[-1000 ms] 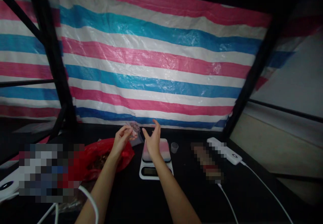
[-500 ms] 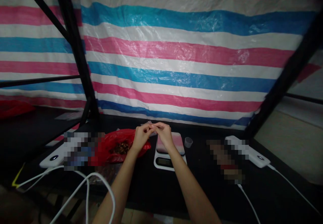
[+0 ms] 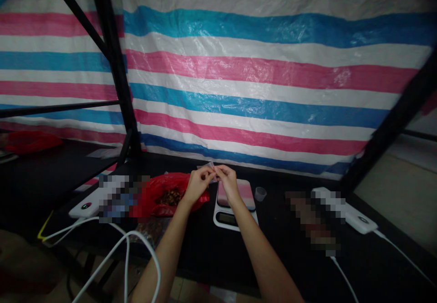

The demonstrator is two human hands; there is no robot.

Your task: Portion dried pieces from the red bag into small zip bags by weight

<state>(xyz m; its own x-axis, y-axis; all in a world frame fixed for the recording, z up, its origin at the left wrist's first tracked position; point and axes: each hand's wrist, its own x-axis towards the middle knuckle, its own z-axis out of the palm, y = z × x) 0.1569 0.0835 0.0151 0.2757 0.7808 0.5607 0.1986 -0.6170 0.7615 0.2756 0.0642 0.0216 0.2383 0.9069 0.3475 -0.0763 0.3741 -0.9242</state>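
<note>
My left hand (image 3: 199, 183) and my right hand (image 3: 227, 180) meet at the fingertips beyond the kitchen scale. Both pinch a small clear plastic bag (image 3: 210, 164), whose top edge shows above the fingers; the rest is partly hidden. The white scale (image 3: 218, 224) has a shiny platform reflecting pink and a dark display, with my right wrist crossing over it. Left of my left forearm lies an open red plastic bag (image 3: 153, 185) holding small brown pieces (image 3: 170, 197). A small clear cup (image 3: 260, 194) stands right of the scale.
A clear packet with dark contents (image 3: 150, 231) lies at the near left. White power banks (image 3: 358, 218) with cables lie at both sides, near blurred patches. A white cable (image 3: 157, 266) loops in front of my left forearm. Black frame posts (image 3: 119, 79) and a striped sheet (image 3: 256, 75) stand behind.
The view has turned slightly left, so everything sits a little further right. My hands stay together at the small bag, and more of its edge shows now.
</note>
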